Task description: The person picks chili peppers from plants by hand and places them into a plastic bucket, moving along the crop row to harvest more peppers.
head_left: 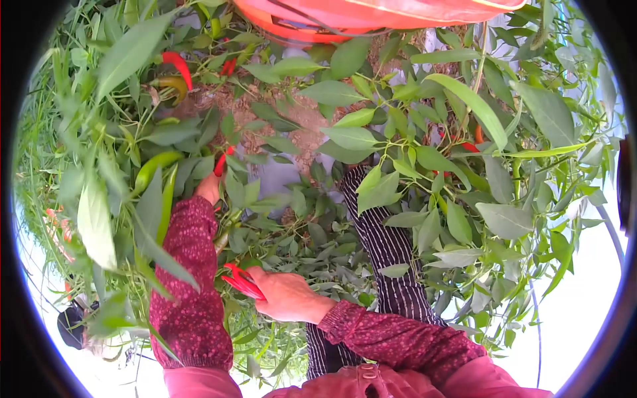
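My right hand (290, 296) is closed around several red chili peppers (243, 284), their tips sticking out past the fingers to the left. My left hand (208, 188) reaches in among the leaves of a pepper plant, partly covered by foliage. At its fingertips is a red chili pepper (224, 161), which the fingers appear to grip. A green chili pepper (156, 166) hangs just left of that hand. Farther up the same plant hang another red chili pepper (178, 69) and a yellowish-brown one (174, 86).
An orange-red bag or tub (345, 14) sits at the top. Pepper plants (478, 152) with some red fruit crowd the right side. Brown soil (302, 123) shows between the rows. My striped trouser leg (381, 232) stands among the plants. A dark object (70, 326) lies at lower left.
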Available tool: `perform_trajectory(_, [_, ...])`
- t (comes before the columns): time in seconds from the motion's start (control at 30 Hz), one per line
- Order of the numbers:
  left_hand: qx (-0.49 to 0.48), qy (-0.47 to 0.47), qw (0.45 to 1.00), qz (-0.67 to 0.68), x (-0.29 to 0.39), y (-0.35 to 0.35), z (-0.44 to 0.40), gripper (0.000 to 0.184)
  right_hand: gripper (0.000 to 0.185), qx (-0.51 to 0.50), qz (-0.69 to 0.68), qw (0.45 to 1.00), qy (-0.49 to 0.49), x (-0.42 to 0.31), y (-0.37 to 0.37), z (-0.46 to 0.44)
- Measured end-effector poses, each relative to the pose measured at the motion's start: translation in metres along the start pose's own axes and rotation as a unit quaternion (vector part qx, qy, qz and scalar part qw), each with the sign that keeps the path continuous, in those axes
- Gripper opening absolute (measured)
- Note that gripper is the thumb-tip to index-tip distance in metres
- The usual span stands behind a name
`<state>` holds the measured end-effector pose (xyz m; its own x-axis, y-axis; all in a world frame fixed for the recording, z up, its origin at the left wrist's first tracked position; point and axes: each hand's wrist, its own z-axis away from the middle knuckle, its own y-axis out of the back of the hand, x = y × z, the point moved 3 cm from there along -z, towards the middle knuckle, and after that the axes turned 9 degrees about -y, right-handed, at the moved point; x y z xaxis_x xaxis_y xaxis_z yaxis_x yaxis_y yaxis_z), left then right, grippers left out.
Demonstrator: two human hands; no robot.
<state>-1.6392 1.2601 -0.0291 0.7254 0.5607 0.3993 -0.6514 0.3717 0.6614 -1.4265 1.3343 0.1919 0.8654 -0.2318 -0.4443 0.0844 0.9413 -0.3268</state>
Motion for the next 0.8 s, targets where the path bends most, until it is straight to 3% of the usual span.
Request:
perform_trajectory(0.03, [0.027, 0.149, 0.97, 0.189, -0.034, -0.014, -0.007, 0.037, 0.044, 0.001, 0.001, 1.0, 0.0, -0.001, 0.001, 0.001])
perform_trajectory(0.07, [0.052, 0.288, 0.883, 0.366, -0.055, -0.026, -0.012, 0.039, 0.044, -0.001, -0.003, 1.0, -0.003, -0.002, 0.002, 0.003])
perform_trajectory(0.13, [-0.046, 0.252, 0.939, 0.228, 0.066, 0.088, -0.04, 0.041, 0.044, -0.001, -0.005, 1.0, -0.007, -0.004, 0.003, 0.004])
perform_trajectory(0.17, [-0.044, 0.256, 0.94, 0.223, 0.076, 0.093, -0.035, 0.041, 0.045, 0.004, -0.012, 1.0, -0.005, -0.007, 0.004, 0.007])
perform_trajectory(0.23, [-0.155, 0.145, 0.977, 0.008, 0.091, 0.117, -0.034, 0.035, 0.045, 0.02, -0.023, 1.0, -0.004, -0.016, 0.01, 0.011])
perform_trajectory(0.27, [-0.13, 0.11, 0.985, 0.019, 0.084, 0.111, -0.024, 0.038, 0.045, 0.02, -0.022, 1.0, 0.006, -0.025, 0.018, 0.015])
perform_trajectory(0.33, [-0.116, 0.176, 0.926, 0.312, 0.094, 0.099, -0.007, 0.046, 0.046, 0.019, -0.088, 0.995, -0.041, -0.032, 0.036, 0.02])
perform_trajectory(0.37, [-0.117, 0.176, 0.927, 0.309, 0.105, 0.099, -0.005, 0.046, 0.049, 0.051, -0.157, 0.986, -0.025, -0.028, 0.04, 0.017])
perform_trajectory(0.4, [-0.056, 0.134, 0.927, 0.346, 0.12, 0.104, -0.006, 0.044, 0.047, 0.121, -0.221, 0.968, 0.002, -0.026, 0.045, 0.015])
perform_trajectory(0.43, [0.004, 0.093, 0.919, 0.383, 0.132, 0.111, -0.006, 0.042, 0.044, 0.13, -0.36, 0.924, -0.002, -0.022, 0.049, 0.014])
perform_trajectory(0.47, [0.002, 0.094, 0.92, 0.381, 0.14, 0.121, -0.006, 0.042, 0.042, 0.136, -0.492, 0.86, -0.007, -0.022, 0.058, 0.011])
perform_trajectory(0.53, [-0.041, 0.165, 0.776, 0.608, 0.158, 0.142, -0.008, 0.035, 0.038, 0.151, -0.591, 0.792, -0.022, -0.02, 0.078, 0.016])
perform_trajectory(0.57, [-0.059, 0.166, 0.758, 0.627, 0.169, 0.149, -0.008, 0.022, 0.041, 0.188, -0.636, 0.748, 0.026, -0.02, 0.081, 0.012])
perform_trajectory(0.6, [-0.059, 0.166, 0.759, 0.627, 0.171, 0.148, -0.007, 0.022, 0.039, 0.196, -0.649, 0.734, 0.032, -0.017, 0.084, 0.013])
perform_trajectory(0.67, [-0.109, 0.151, 0.841, 0.508, 0.173, 0.144, 0.0, 0.017, 0.041, 0.204, -0.664, 0.718, 0.046, -0.017, 0.089, 0.014])
perform_trajectory(0.8, [-0.208, -0.022, 0.931, 0.3, 0.204, 0.137, 0.039, 0.019, 0.04, 0.24, -0.687, 0.683, 0.058, -0.022, 0.098, 0.017])
